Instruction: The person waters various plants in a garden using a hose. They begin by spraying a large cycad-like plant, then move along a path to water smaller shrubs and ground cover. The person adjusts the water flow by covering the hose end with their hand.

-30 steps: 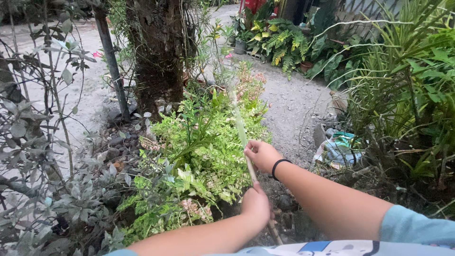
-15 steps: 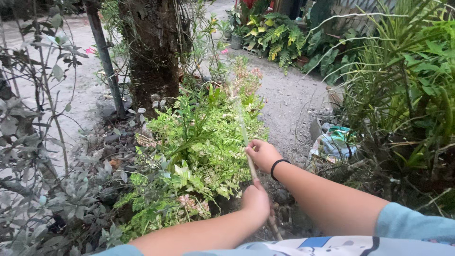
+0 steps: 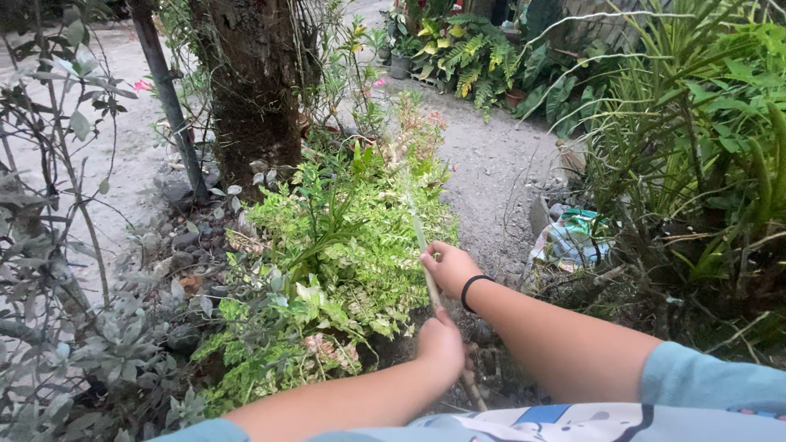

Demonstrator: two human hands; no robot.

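Your right hand, with a black band at its wrist, grips a thin pale-green stalk further out; your left hand clasps the same stalk nearer you. Left of both spreads a low yellow-green leafy shrub, with a dark rough tree trunk beyond it.

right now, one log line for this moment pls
left hand: gripping stick low | right hand: gripping stick higher | stick: tilted up over leafy bush | nearby: tree trunk
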